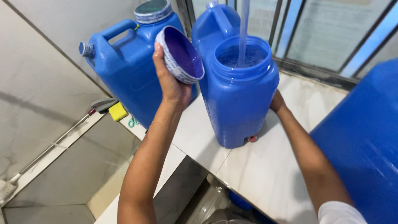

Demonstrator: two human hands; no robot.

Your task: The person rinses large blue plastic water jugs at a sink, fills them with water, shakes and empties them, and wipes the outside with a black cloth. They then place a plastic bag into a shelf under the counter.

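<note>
Blue lid (182,54) in left fingers (159,56)

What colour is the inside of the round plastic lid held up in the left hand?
Purple inside the round plastic lid, with a white-and-blue patterned rim; the head view shows it.

Three blue plastic containers are standing on the white marble counter (257,174). The open-mouthed blue water jug (238,95) is sitting near the counter's front edge, a thin stream of water (243,29) falling into its wide neck and a small red tap (252,139) showing at its base. Behind it, toward the left end of the counter against the wall, a capped blue jerrycan (124,66) is leaning, with a moulded handle. A large blue drum (365,141) is filling the right side. No labels, signs or screens are showing.
</note>
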